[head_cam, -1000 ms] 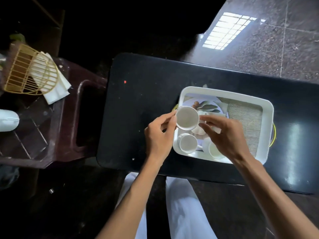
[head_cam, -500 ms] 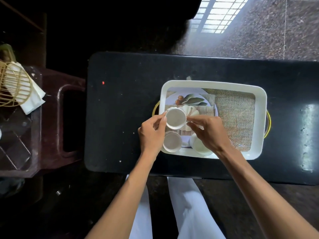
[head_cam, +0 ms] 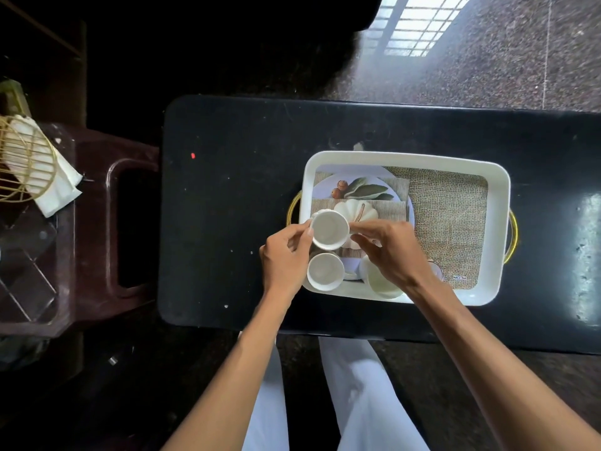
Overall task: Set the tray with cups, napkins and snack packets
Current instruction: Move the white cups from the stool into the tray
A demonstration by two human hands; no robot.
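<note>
Cups are numbering three in the white tray [head_cam: 500, 222], all white and all sitting in its left part. One tray is lying on the black desk [head_cam: 227, 206], with a gold handle showing at its 9 o'clock end and another at its 3 o'clock end. Its floor is carrying a burlap-look picture with a white pumpkin, green leaves and small orange fruits.

The upper cup [head_cam: 329, 230] is being pinched between two hands, at about 9 o'clock in the tray, over the pumpkin print. The left hand [head_cam: 286, 258] is curling its fingers loosely, with thumb and forefinger pressing the cup's 9 o'clock rim. The right hand [head_cam: 392, 252] is closing its thumb and fingertips on the cup's 3 o'clock side, the rest of the fingers bent. Whether this cup is resting on the tray floor or lifted off it is not clear.

The second cup [head_cam: 325, 271] is standing upright at about 7 o'clock in the tray, just under the held one, mouth up and looking empty. The third cup [head_cam: 379, 283] is sitting at 6 o'clock, half hidden beneath the right hand.

Far off at 9 o'clock from the desk, white napkins [head_cam: 55, 187] are lying under one gold wire holder [head_cam: 19, 164] on a dark brown stand [head_cam: 94, 222].
</note>
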